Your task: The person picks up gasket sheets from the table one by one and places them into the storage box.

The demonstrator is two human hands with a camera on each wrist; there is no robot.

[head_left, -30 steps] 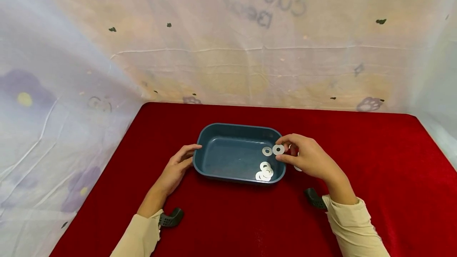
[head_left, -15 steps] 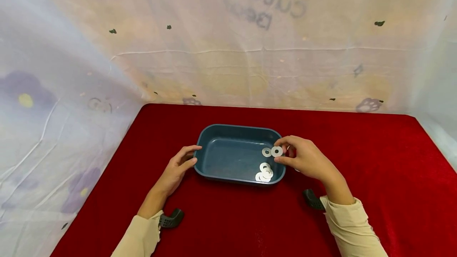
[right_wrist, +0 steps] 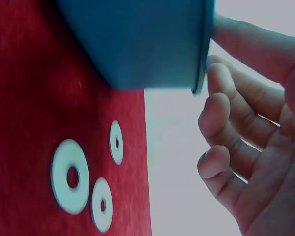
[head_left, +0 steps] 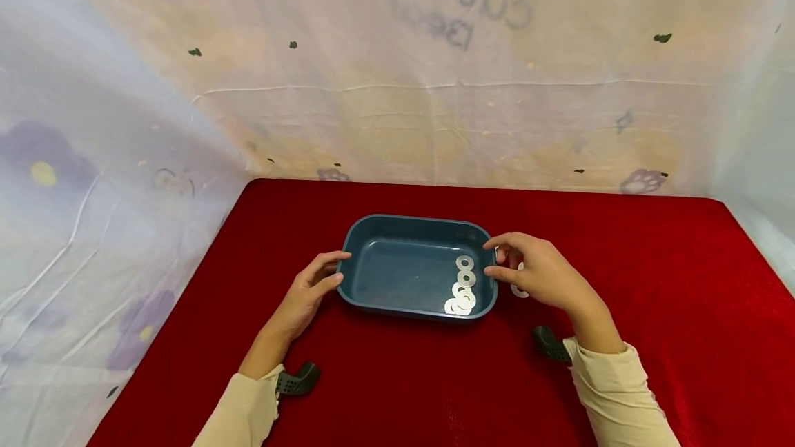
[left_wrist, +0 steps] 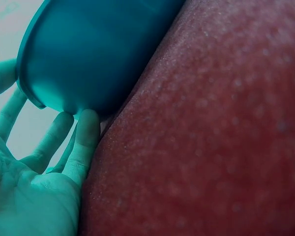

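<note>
A dark blue-green plastic bin (head_left: 410, 309) stands on the red cloth. Inside, toward its right end, several flat silver washers (head_left: 466, 278) form a rough line, those nearest me overlapping. My left hand (head_left: 308, 290) is at the bin's left end; the left wrist view shows straight fingertips (left_wrist: 88, 125) against the outer wall. At the right end, my right hand (head_left: 533, 269) is at the rim with thumb and forefinger parted and nothing between them. Three more washers (right_wrist: 70, 176) lie on the cloth outside the bin, in the right wrist view; my right hand hides most of them from the head view.
Red cloth (head_left: 397, 378) covers the table. A pale printed sheet (head_left: 397, 88) hangs behind it, and similar sheets rise on the left and right. Dark wrist mounts (head_left: 299, 379) stick out by both sleeves.
My right hand has let go of the washer it pinched. That washer now lies on the bin floor, below the upper one. The left hand stays at the bin's end.
</note>
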